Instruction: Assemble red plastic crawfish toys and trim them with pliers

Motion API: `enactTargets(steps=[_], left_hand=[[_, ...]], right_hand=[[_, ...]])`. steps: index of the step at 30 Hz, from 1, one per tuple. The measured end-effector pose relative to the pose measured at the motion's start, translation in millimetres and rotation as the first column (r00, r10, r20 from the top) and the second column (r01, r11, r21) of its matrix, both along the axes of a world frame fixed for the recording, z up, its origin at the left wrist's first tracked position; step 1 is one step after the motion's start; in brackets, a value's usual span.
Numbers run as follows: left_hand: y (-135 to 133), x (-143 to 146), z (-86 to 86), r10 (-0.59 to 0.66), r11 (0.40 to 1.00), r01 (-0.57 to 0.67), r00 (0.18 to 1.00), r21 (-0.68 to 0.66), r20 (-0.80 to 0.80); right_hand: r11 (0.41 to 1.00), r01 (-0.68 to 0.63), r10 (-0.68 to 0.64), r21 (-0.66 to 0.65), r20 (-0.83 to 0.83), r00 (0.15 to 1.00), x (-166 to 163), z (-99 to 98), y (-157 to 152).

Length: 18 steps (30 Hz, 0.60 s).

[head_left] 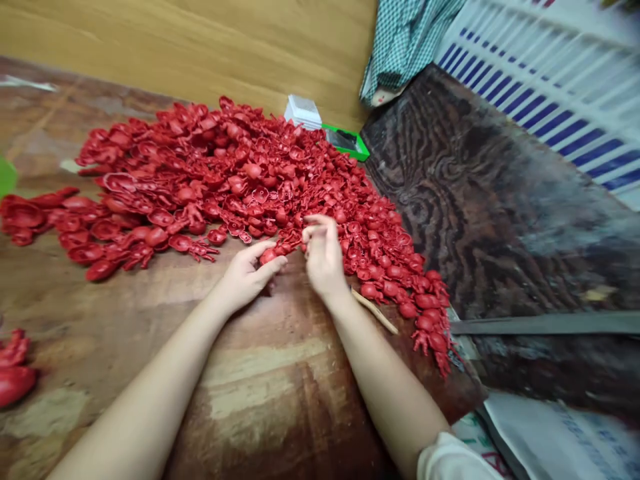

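A big heap of red plastic moulded parts (pixel 225 173) covers the far half of a worn wooden table (pixel 260 387). My left hand (pixel 247 273) is closed on a red plastic part (pixel 269 255) at the heap's near edge, pinching it between thumb and fingers. My right hand (pixel 323 253) is right beside it, fingers curled and pinched on the same cluster of red parts. The fingertips of both hands almost meet.
A thin wooden stick (pixel 375 312) lies by my right wrist. More red parts (pixel 15 373) lie at the left edge. A white box (pixel 303 111) and a green tray (pixel 347 141) sit behind the heap. A dark board (pixel 490 200) and a white-blue crate (pixel 550 87) stand on the right.
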State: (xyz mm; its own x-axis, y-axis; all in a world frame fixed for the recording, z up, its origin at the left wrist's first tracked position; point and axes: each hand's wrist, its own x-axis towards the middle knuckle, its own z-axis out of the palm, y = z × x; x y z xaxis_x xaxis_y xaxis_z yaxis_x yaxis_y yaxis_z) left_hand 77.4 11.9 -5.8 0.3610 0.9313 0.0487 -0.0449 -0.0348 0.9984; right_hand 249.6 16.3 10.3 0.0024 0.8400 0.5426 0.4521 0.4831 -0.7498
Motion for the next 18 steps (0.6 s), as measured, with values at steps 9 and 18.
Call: enactTargets(steps=[9,18], left_hand=[[-2,7,5.2,0.05,0.999,-0.049,0.997,0.006,-0.053],[-3,4,12.6,0.143,0.989,-0.142,0.989,0.035,-0.046]], right_hand=[[0.922,0.318,0.01,-0.223,0.832,0.555,119,21.4,-106],[0.922,0.366,-0.149,-0.126,0.756,0.638,109,-28.8,-119]])
